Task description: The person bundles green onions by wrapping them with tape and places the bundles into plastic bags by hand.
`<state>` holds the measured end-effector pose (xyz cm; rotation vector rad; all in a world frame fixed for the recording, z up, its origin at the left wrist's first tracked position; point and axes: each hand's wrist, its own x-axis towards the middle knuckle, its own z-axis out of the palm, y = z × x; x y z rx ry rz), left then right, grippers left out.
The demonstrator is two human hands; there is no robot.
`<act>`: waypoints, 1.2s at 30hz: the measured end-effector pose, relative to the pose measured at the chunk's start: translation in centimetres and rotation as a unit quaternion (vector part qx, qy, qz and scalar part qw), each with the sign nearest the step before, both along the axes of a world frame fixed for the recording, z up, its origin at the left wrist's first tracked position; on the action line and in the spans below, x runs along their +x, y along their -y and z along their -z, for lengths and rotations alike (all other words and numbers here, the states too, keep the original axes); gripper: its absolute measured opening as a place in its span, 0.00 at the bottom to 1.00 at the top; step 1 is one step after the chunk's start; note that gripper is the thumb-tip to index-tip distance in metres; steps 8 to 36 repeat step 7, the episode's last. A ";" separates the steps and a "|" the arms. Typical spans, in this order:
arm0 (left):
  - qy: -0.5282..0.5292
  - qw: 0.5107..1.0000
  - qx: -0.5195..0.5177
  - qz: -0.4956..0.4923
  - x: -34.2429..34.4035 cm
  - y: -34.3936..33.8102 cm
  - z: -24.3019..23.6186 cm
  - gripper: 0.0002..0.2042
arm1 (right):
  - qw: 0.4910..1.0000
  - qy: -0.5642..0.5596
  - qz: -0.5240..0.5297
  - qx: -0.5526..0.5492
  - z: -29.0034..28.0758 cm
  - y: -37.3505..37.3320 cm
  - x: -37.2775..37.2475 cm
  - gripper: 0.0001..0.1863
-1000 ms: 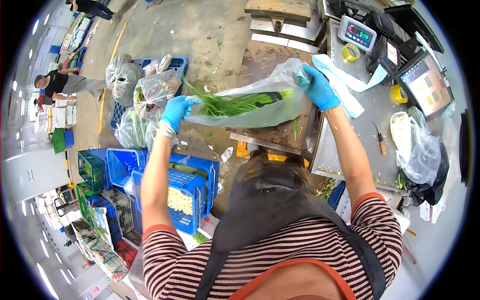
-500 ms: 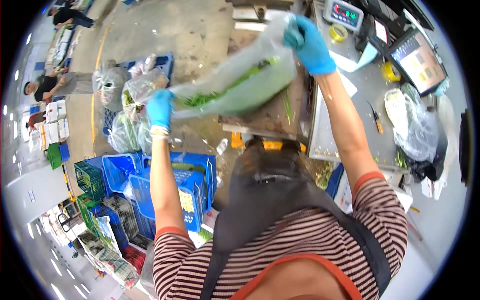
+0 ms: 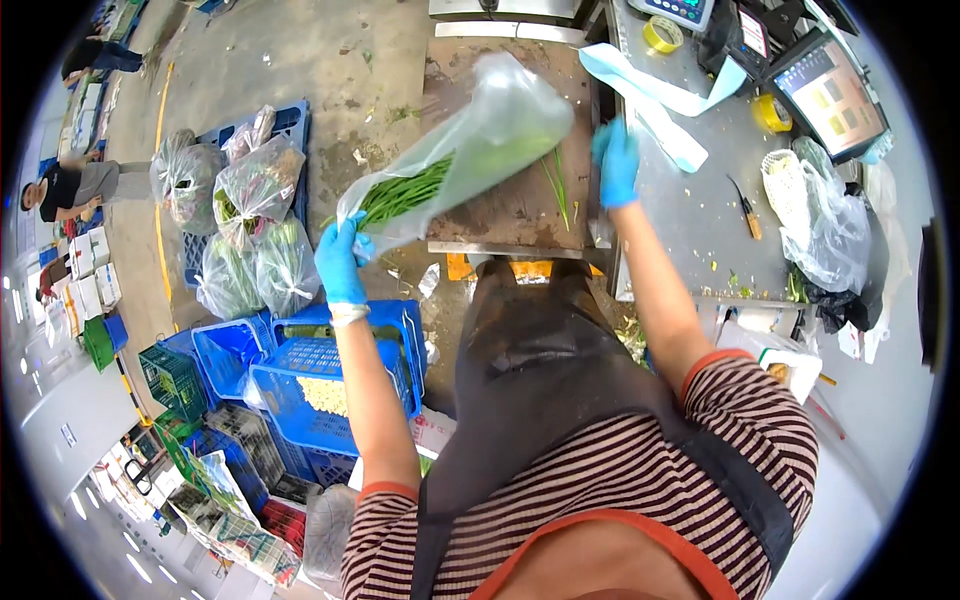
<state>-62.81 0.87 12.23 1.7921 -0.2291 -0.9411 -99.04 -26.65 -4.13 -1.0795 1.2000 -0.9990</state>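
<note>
My left hand (image 3: pixel 342 262), in a blue glove, is closed on one end of a clear plastic bag (image 3: pixel 515 115). Inside the bag lies a bunch of long green stalks (image 3: pixel 410 192), perhaps chives or scallions. The bag's far end puffs out over a worn brown platform (image 3: pixel 470 75). My right hand (image 3: pixel 618 165), also gloved in blue and slightly blurred, hovers by the edge of the metal table with thumb and fingers apart and nothing in them. Between the bag and that hand, a few loose green stalks (image 3: pixel 557 192) lie on the platform.
On the metal table (image 3: pixel 690 235) are a knife (image 3: pixel 746 210), yellow tape rolls (image 3: pixel 662 35), a pale blue strip (image 3: pixel 660 90), a screen (image 3: pixel 830 95) and plastic bags (image 3: pixel 830 225). Leftward stand filled bags (image 3: pixel 260 190) on a blue pallet (image 3: pixel 292 120), blue crates (image 3: pixel 330 380) and a person (image 3: pixel 60 190).
My right hand has let go of the bag's far end and come down and nearer. My left hand has shifted slightly right and nearer, still holding the bag, which has swung up over the platform.
</note>
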 end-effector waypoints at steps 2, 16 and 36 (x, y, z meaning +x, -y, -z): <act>0.027 0.999 0.001 -0.033 0.4 -0.9 1.3 0.11 | 0.987 -0.142 0.042 0.065 5.9 -6.8 1.6 0.16; 0.126 0.989 0.022 -0.078 -0.4 -1.3 1.5 0.14 | 0.803 -0.555 -0.083 0.202 14.5 -9.6 2.4 0.34; 0.126 0.989 0.022 -0.078 -0.4 -1.3 1.5 0.14 | 0.803 -0.555 -0.083 0.202 14.5 -9.6 2.4 0.34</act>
